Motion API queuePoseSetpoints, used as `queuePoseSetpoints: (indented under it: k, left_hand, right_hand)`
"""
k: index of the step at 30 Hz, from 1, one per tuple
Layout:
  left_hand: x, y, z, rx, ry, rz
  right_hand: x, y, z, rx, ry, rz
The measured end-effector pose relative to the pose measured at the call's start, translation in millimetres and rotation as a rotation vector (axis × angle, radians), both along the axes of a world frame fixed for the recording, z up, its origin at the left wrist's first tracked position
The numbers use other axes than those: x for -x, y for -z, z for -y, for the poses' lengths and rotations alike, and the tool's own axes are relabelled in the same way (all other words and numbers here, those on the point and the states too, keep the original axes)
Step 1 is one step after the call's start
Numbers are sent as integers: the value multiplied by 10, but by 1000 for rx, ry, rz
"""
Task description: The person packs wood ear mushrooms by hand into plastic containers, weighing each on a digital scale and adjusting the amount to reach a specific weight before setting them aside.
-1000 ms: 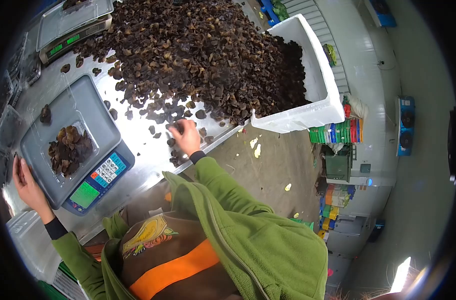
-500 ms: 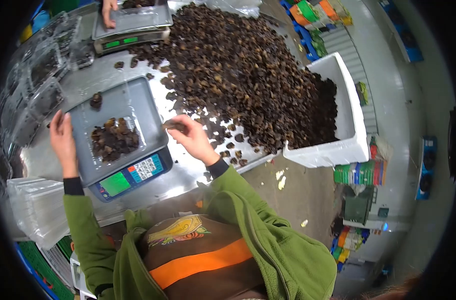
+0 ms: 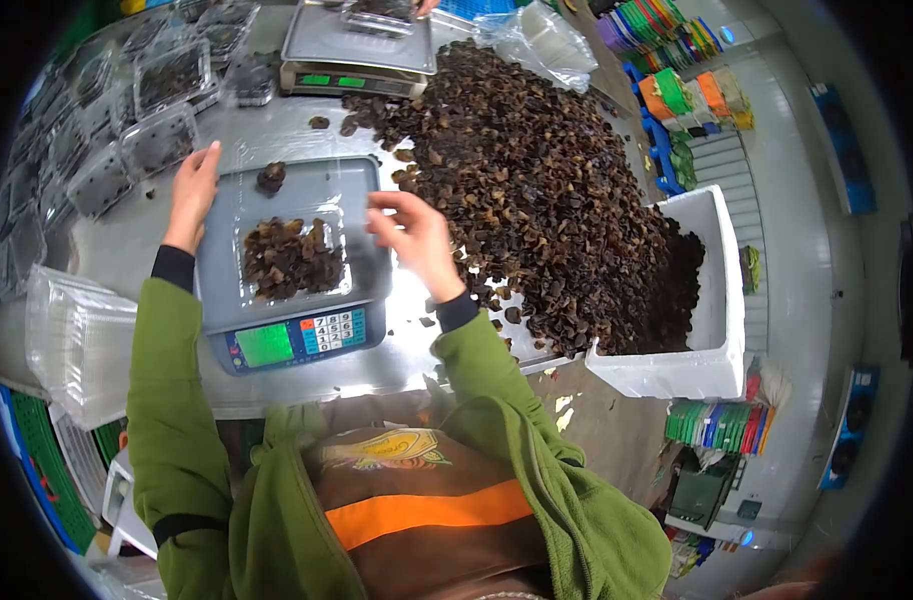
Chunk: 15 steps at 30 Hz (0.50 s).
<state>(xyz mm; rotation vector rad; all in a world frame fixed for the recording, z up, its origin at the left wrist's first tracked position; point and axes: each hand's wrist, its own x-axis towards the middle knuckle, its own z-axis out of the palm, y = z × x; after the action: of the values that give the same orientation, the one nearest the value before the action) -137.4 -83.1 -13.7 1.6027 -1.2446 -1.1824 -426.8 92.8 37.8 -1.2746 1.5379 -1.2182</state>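
Observation:
A grey digital scale (image 3: pixel 276 345) stands on the metal table in front of me. On its platter lies a clear plastic tray (image 3: pixel 291 260) with dark dried mushroom pieces in it. My left hand (image 3: pixel 192 195) rests flat at the platter's left edge, fingers apart, holding nothing. My right hand (image 3: pixel 406 235) hovers at the platter's right edge, fingers spread and empty as far as I can see. One loose mushroom piece (image 3: pixel 270 178) lies on the platter's far corner. A large heap of dried mushrooms (image 3: pixel 526 190) spreads to the right.
A white foam box (image 3: pixel 711 330) of mushrooms sits at the table's right end. A second scale (image 3: pixel 356 55) stands at the far side, another person's hand at it. Filled clear trays (image 3: pixel 156 110) lie far left; a stack of empty trays (image 3: pixel 71 340) stands near left.
My right hand carried mushrooms from the table to the tray on the scale and now shows spread fingers. My left hand slid up along the scale's left edge.

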Motion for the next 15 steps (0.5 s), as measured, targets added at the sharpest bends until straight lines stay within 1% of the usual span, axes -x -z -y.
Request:
queuePoseSetpoints:
  k: [1,2,3,5,7,9,11,12,13,14,15]
  left_hand:
    - [7,21,28,-44,34,6]
    - [9,35,58,-89,68,12]
    - [10,47,97,-100,56,16]
    - [45,62,153,-162,154,41]
    - [139,-1,181,-221,123,12]
    - [206,-26,180,-264,104,-23]
    - [251,-76,162,-304,56,-265]
    - [256,-94,135,-301,56,-267]
    - [266,-245,-5,-231,96,-320]
    - [239,-369,-166,-163,135,-371]
    - [179,-448,-330,-166,137,-370]
  right_hand:
    - [79,6,-55,-82,56,99]
    - [151,35,-108,-113,114,95]
    - [220,91,-169,-147,174,90]
    - [332,207,-261,-137,220,204]
    - [345,224,-297,-127,239,249]
    - [305,194,-300,-163,262,221]
    - [247,199,-270,-175,256,279]
    - [261,231,-260,-203,195,277]
    - [230,203,-250,-201,195,277]
    - [173,142,-253,-224,171,323]
    - [135,105,-269,-247,147,369]
